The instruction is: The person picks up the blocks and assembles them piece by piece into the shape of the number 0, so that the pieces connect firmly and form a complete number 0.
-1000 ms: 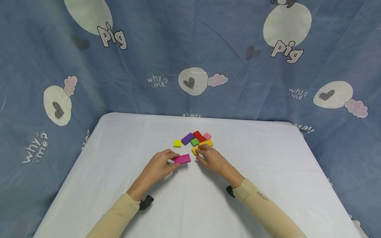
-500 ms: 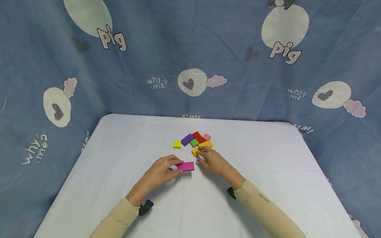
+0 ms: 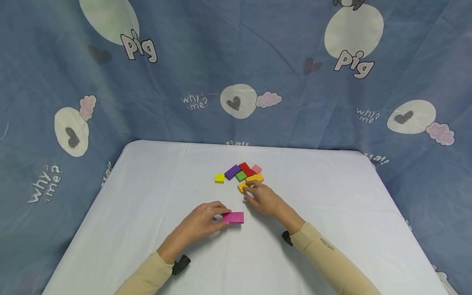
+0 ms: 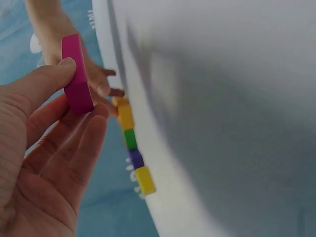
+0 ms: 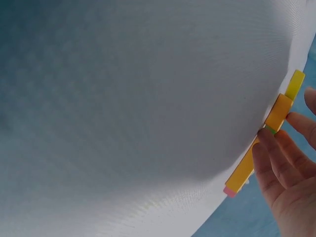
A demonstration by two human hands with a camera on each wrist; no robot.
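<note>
My left hand (image 3: 200,221) pinches a magenta rectangular block (image 3: 234,218) between thumb and fingers, over the near middle of the white table. In the left wrist view the thumb lies on the face of this magenta block (image 4: 75,81). My right hand (image 3: 264,198) is at the near side of a cluster of blocks, its fingertips at a small orange block (image 3: 241,187), partly covered by the fingers. Its thumb stands apart from that block. Right behind lies a longer orange block (image 3: 255,178). In the right wrist view the fingers (image 5: 281,153) reach fairly straight to the orange blocks.
Farther back lie a green block (image 3: 241,176), a red block (image 3: 246,169), a pink block (image 3: 256,169) and a purple block (image 3: 232,172), close together. A yellow block (image 3: 219,178) sits slightly apart on the left. Blue printed cloth (image 3: 236,131) hangs behind the table (image 3: 147,184).
My left hand has drawn the magenta block toward me and slightly right, away from the cluster. The right hand has stayed nearly still at the small orange block.
</note>
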